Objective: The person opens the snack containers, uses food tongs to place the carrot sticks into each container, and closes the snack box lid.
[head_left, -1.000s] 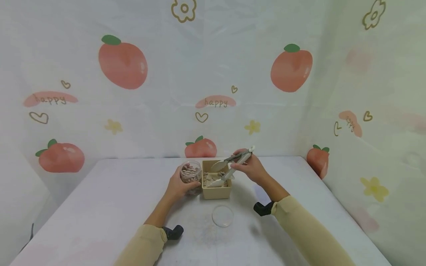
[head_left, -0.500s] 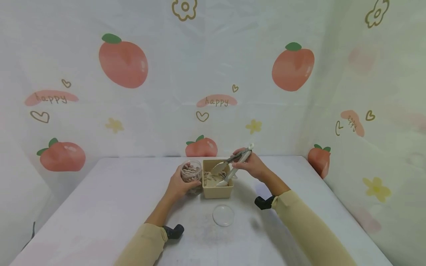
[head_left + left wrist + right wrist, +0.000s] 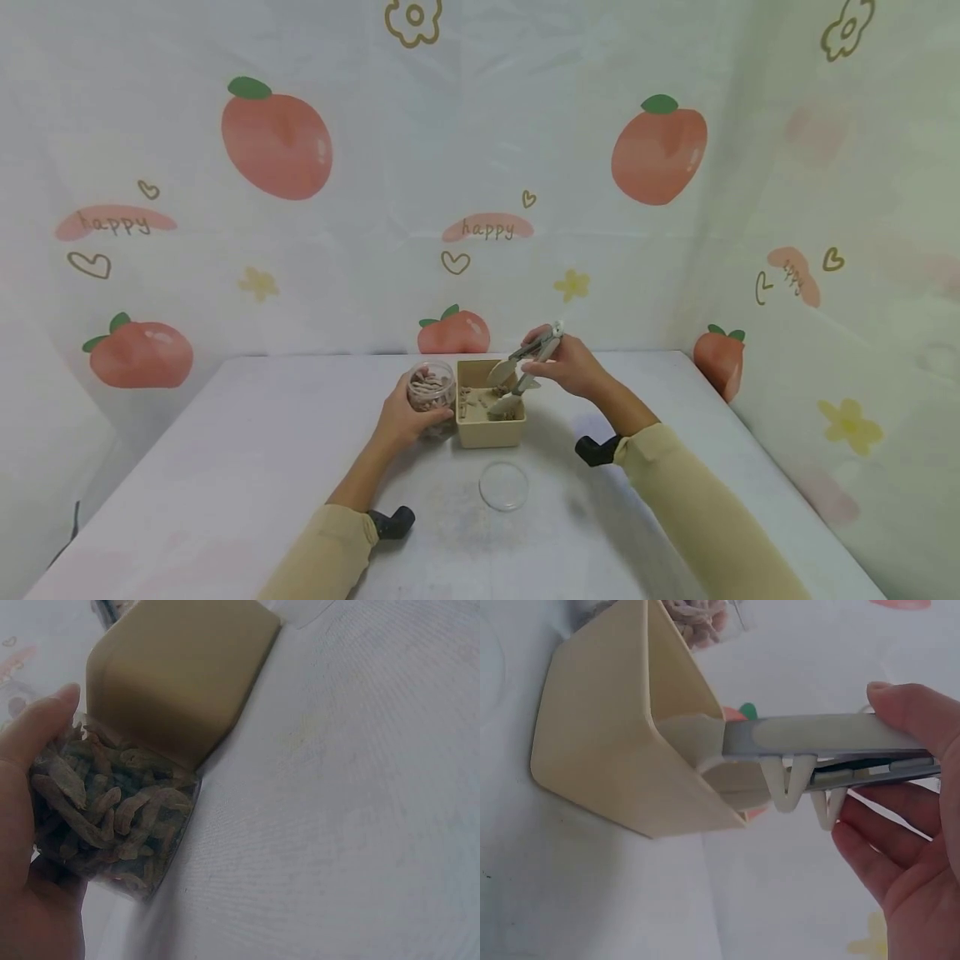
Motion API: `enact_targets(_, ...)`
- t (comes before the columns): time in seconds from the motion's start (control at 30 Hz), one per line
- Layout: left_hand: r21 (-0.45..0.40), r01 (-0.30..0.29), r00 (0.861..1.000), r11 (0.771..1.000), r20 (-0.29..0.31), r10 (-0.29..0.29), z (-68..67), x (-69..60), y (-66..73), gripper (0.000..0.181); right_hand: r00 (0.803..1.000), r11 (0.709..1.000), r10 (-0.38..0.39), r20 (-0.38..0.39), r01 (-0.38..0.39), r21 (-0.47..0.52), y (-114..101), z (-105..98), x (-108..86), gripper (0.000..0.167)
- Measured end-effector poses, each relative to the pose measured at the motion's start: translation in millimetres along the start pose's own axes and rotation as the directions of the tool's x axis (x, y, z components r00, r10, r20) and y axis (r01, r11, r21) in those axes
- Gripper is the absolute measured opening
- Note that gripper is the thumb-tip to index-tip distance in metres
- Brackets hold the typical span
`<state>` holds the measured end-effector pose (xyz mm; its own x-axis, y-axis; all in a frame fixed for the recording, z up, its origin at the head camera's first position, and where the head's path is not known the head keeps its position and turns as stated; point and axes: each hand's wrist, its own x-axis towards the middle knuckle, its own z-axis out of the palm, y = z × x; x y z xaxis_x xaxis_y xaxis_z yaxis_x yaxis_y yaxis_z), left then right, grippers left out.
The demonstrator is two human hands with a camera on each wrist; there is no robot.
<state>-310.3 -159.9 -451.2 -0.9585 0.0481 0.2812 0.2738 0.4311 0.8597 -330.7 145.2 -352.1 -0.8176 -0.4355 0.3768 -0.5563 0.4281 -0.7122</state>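
My left hand point(image 3: 400, 419) grips a clear jar point(image 3: 431, 387) of brownish, dried, twisted strips point(image 3: 112, 802), its thumb along the near right side. Against the jar's right side stands a beige square bin point(image 3: 489, 435) with some small pieces of the same kind at the bottom. In my right hand point(image 3: 572, 367) is a pair of tongs point(image 3: 817, 735), metal with off-white tips and rests. Thumb on one arm and fingers under the other, I hold them slanting down. Both tong tips point(image 3: 504, 406) are inside the bin, a little apart; whether they touch a piece is hidden.
A clear round lid point(image 3: 504, 486) lies flat on the white table point(image 3: 300, 467) in front of the bin. Behind the table's far edge hangs a printed white curtain point(image 3: 360, 275), with another along the right side.
The tongs have tipped steeper and moved slightly, with their tips now lower and towards the bin's right side. My left hand and the jar stay in place.
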Motion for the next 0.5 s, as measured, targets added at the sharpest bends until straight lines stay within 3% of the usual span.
enact_targets(0.23, -0.010, -0.006, 1.000, 1.000, -0.008, 0.005, 0.5, -1.4, -1.5, 0.090, 0.997, 0.990, -0.050, 0.057, 0.057, -0.127, -8, 3, 3.3, 0.038)
enact_targets(0.5, -0.012, -0.009, 1.000, 1.000, -0.002, 0.009, -0.1, -0.7, -2.1, 0.091, 0.991, 0.988, -0.047, 0.123, 0.064, -0.142, -22, 1, 6.0, 0.036)
